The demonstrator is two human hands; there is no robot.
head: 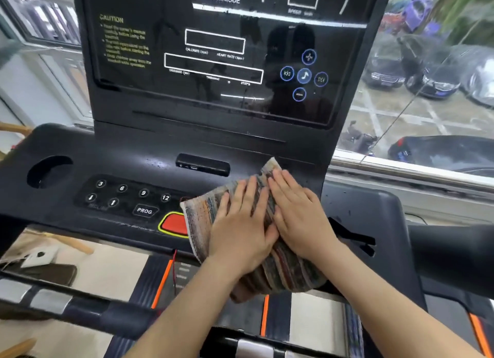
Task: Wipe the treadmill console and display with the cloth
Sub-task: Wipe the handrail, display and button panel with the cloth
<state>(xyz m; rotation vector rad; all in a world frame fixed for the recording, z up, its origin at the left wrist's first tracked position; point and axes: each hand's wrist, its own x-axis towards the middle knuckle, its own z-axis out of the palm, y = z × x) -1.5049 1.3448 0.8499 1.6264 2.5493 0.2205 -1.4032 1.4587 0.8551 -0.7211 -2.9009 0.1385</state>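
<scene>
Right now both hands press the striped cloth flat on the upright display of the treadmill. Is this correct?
Not quite. The left hand and the right hand do press the striped cloth flat, but on the lower console, beside the red button, not on the upright display. The head view shows it.

A large window (417, 95) on the right looks down on parked cars (433, 82) in daylight, with pale floor (112, 272) below.
</scene>
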